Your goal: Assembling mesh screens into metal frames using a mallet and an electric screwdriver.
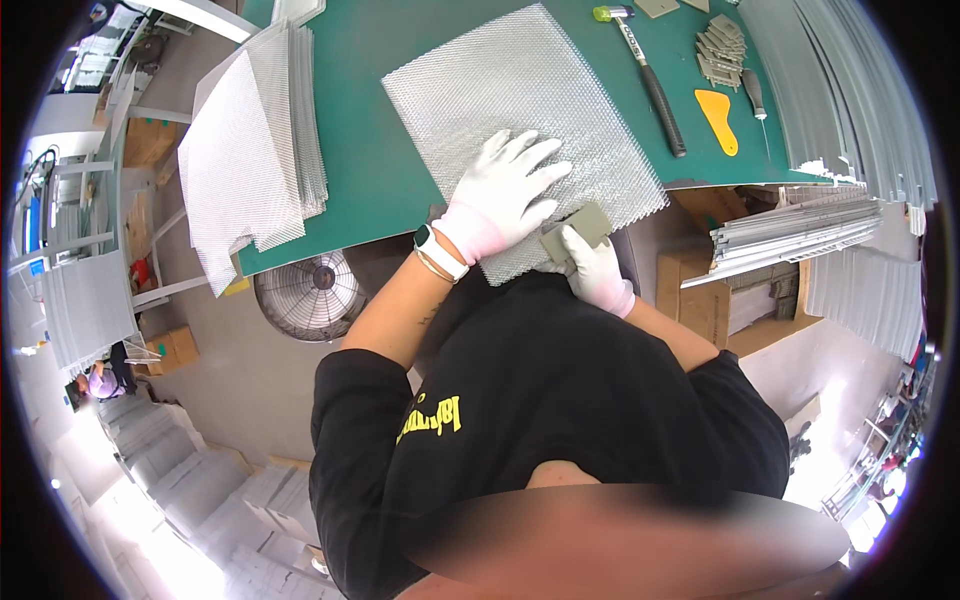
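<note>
A silvery expanded-metal mesh sheet (490, 80) lies at an angle on the green table, its near corner reaching past the edge toward my body. My left hand (505, 190), in a white glove, rests flat on the mesh with the fingers spread. In my right hand (598, 272), also gloved, a flat grey-green block (576, 234) is gripped at the near right edge of the sheet. The thumb lies on top of the block; the fingers beneath are mostly hidden.
Left on the green table (355, 150) stands a stack of mesh sheets (250, 140). To the right lie a hammer (652, 85), a yellow scraper (716, 120), a screwdriver (756, 100) and a pile of grey-green pieces (722, 50). A floor fan (312, 295) stands below the table edge.
</note>
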Demonstrator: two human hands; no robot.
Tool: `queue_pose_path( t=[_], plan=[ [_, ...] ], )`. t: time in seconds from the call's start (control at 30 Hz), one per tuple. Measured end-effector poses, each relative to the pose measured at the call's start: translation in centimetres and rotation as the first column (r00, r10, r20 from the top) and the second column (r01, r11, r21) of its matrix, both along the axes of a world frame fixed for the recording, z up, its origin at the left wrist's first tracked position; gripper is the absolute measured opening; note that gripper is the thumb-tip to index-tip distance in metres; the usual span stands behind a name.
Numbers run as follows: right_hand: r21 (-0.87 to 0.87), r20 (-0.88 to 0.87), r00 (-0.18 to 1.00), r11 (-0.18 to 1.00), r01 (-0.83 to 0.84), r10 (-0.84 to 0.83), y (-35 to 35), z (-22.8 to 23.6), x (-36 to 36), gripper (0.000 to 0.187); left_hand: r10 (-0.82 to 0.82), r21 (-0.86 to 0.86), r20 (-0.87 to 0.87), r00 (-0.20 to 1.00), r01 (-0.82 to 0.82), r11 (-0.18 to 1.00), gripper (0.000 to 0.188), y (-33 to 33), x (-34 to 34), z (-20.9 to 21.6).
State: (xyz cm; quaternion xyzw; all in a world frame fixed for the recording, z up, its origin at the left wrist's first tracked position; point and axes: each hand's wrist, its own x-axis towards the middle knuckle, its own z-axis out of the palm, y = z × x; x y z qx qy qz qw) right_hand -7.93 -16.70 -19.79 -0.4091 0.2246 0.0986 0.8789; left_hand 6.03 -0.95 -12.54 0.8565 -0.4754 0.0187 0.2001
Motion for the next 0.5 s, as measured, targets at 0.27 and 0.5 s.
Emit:
queue_pose_path(
  t=[0.27,0.5],
  plan=[
    [-0.143,0.019,1.000,0.989,0.018,-0.015,0.0,1.4,0.0,0.031,-0.003,-0.033,0.002,1.000,0.003,0.999,0.045,0.2,0.1,0.1],
    [-0.129,0.039,0.990,0.983,-0.132,0.138,-1.3,1.4,0.0,0.033,-0.013,-0.052,-0.013,1.000,0.013,0.999,0.045,0.0,0.1,0.0]
  ],
)
